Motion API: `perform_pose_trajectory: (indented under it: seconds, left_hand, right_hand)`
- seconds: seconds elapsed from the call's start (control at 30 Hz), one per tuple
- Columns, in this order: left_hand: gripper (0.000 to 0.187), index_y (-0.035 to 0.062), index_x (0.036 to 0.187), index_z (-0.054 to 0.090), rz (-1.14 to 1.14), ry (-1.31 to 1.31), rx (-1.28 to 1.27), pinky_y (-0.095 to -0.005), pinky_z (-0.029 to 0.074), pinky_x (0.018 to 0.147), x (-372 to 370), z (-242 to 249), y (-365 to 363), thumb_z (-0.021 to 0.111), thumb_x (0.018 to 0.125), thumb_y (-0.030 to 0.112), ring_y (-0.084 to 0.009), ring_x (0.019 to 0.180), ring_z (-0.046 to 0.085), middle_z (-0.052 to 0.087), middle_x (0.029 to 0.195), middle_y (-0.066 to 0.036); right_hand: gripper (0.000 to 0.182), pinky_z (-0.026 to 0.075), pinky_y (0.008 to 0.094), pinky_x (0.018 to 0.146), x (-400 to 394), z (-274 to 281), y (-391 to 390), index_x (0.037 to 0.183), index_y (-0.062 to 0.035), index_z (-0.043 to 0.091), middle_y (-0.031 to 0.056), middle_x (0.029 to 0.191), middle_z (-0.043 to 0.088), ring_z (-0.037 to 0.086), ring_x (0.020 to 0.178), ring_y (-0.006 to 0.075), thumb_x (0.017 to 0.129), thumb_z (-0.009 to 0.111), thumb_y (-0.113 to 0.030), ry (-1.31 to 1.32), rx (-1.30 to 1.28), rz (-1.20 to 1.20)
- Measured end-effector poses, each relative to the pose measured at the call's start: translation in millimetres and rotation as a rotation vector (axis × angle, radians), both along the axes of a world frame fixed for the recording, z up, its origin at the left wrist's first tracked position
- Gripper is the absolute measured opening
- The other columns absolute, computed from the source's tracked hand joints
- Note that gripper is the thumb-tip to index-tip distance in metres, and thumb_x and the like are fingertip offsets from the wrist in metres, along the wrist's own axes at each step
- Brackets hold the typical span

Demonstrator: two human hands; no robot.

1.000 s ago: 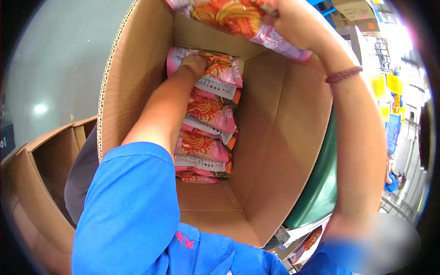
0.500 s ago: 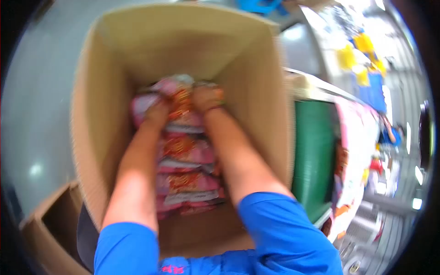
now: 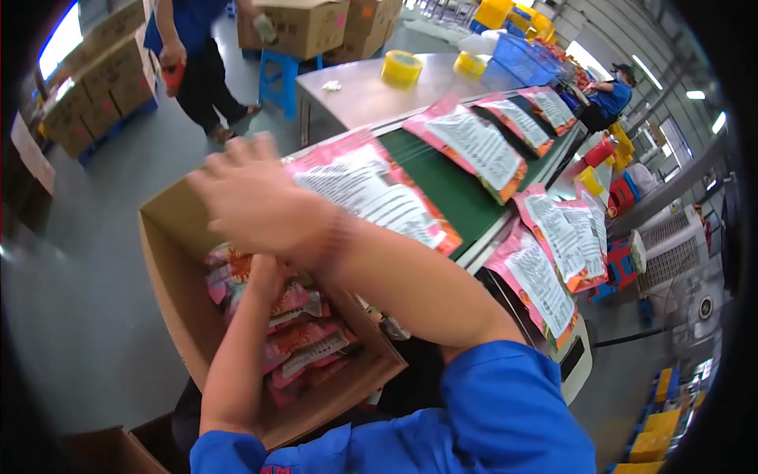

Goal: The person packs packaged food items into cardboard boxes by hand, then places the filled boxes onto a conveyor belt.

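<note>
My right hand (image 3: 260,197) is in the air over the far edge of the cardboard box (image 3: 175,292), fingers spread, holding nothing. Beside it, partly covered by my right wrist, a pink and white printed bag (image 3: 371,189) lies on the green conveyor belt (image 3: 418,170). My left hand (image 3: 270,276) reaches down into the box among pink and red bags (image 3: 308,340) stacked in overlapping rows. My right arm hides part of that hand, and its fingers do not show.
More bags (image 3: 474,142) lie along the belt, and several (image 3: 545,268) sit on its right side. Yellow tape rolls (image 3: 403,68) and a blue basket (image 3: 525,59) stand on the metal table (image 3: 355,91). One person (image 3: 193,47) stands at the far left; another (image 3: 608,99) is beyond the belt.
My right hand has come up out of the box and is now above its edge by the belt. My left hand stays inside. The view has swung toward the belt.
</note>
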State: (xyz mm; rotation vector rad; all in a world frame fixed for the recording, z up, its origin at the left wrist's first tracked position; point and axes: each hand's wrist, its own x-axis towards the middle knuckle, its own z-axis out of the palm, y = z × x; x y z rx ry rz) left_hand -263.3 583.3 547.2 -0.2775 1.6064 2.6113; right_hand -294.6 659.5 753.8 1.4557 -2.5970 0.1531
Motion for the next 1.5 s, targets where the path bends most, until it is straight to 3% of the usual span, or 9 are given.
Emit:
perform_pose_trajectory:
  seconds: [0.13, 0.23, 0.67, 0.8, 1.0, 1.2, 1.4, 1.47, 1.5]
  left_hand:
    - [0.084, 0.0124, 0.142, 0.037, -0.107, -0.153, 0.22, -0.062, 0.036, 0.096, 37, 38, 27, 0.053, 0.083, 0.07, -0.0333, 0.13, 0.036, 0.046, 0.136, -0.012]
    - [0.06, 0.0083, 0.132, 0.05, -0.088, -0.01, 0.407, -0.0367, 0.046, 0.099, 56, 78, 55, 0.051, 0.093, 0.053, -0.02, 0.114, 0.058, 0.059, 0.126, -0.008]
    - [0.056, -0.0011, 0.132, 0.048, 0.128, -0.056, -0.221, -0.0359, 0.047, 0.097, 92, 94, 10, 0.07, 0.082, 0.01, -0.0244, 0.111, 0.059, 0.059, 0.126, -0.014]
    - [0.055, -0.0024, 0.129, 0.049, 0.074, -0.061, -0.46, -0.0345, 0.051, 0.091, 121, 101, -20, 0.07, 0.079, 0.004, -0.0238, 0.108, 0.061, 0.06, 0.122, -0.016]
    - [0.046, 0.009, 0.123, 0.055, -0.311, -0.126, -1.463, -0.0406, 0.054, 0.077, 139, -9, -19, 0.067, 0.078, 0.006, -0.0286, 0.092, 0.068, 0.069, 0.102, -0.015]
    - [0.047, 0.006, 0.133, 0.044, -0.68, 0.011, -1.958, -0.051, 0.05, 0.075, 192, -150, 33, 0.051, 0.088, 0.017, -0.0371, 0.103, 0.062, 0.065, 0.104, -0.017]
    - [0.047, 0.0018, 0.133, 0.046, -0.718, -0.015, -1.961, -0.0491, 0.05, 0.083, 226, -156, 57, 0.049, 0.09, 0.019, -0.0351, 0.115, 0.058, 0.058, 0.128, -0.019]
    - [0.048, 0.0041, 0.137, 0.047, -1.456, -0.457, -1.478, -0.0452, 0.045, 0.097, 193, -107, 52, 0.047, 0.092, 0.021, -0.0261, 0.129, 0.048, 0.047, 0.14, -0.021]
    - [0.048, 0.0081, 0.138, 0.047, -1.092, -0.413, -1.355, -0.0418, 0.039, 0.103, 209, -160, 51, 0.043, 0.093, 0.025, -0.0274, 0.132, 0.043, 0.044, 0.143, -0.018]
  right_hand:
    - [0.082, 0.014, 0.0582, 0.112, 25, -69, 150, 0.15, -0.0099, 0.026, 0.0263, 0.151, 0.024, 0.017, 0.141, 0.0454, 0.088, 0.051, -0.058, 0.237, -0.035, -0.352]
    - [0.079, 0.008, 0.0559, 0.115, 40, -100, 177, 0.151, -0.0107, 0.02, 0.0245, 0.155, 0.016, 0.009, 0.144, 0.0427, 0.093, 0.041, -0.06, 0.071, -0.076, -0.204]
    - [0.09, 0.016, 0.0703, 0.107, -44, -101, 242, 0.152, -0.0161, 0.018, 0.0278, 0.152, 0.021, 0.018, 0.138, 0.0534, 0.075, 0.065, -0.021, 0.145, 0.113, -0.916]
    - [0.052, 0.052, 0.0485, 0.081, -91, -109, 245, 0.132, -0.0066, 0.049, 0.0216, 0.102, 0.067, 0.066, 0.092, 0.0363, 0.081, 0.056, -0.014, 0.268, 0.126, -0.613]
    - [0.03, 0.051, 0.0322, 0.074, -40, -14, 209, 0.108, 0.0032, 0.064, 0.0138, 0.097, 0.069, 0.064, 0.088, 0.0177, 0.078, 0.063, 0.001, -0.349, -0.365, -0.368]
    - [0.033, 0.054, 0.0367, 0.073, 17, -51, 136, 0.111, -0.0021, 0.062, 0.0168, 0.093, 0.068, 0.067, 0.083, 0.0273, 0.078, 0.063, -0.008, -0.958, -0.421, 0.04]
    - [0.044, 0.053, 0.044, 0.073, 87, -186, 44, 0.131, -0.0216, 0.055, 0.0184, 0.089, 0.068, 0.067, 0.082, 0.0349, 0.086, 0.059, -0.02, -0.532, 0.0, 0.23]
    - [0.038, 0.053, 0.0451, 0.072, 102, -220, 42, 0.126, -0.0224, 0.058, 0.0178, 0.087, 0.069, 0.068, 0.083, 0.0355, 0.088, 0.053, -0.023, -0.571, 0.206, 0.177]
    - [0.037, 0.053, 0.0452, 0.074, 118, -289, 62, 0.124, -0.0207, 0.06, 0.016, 0.091, 0.07, 0.068, 0.084, 0.0352, 0.087, 0.055, -0.026, -0.44, 0.186, 0.154]
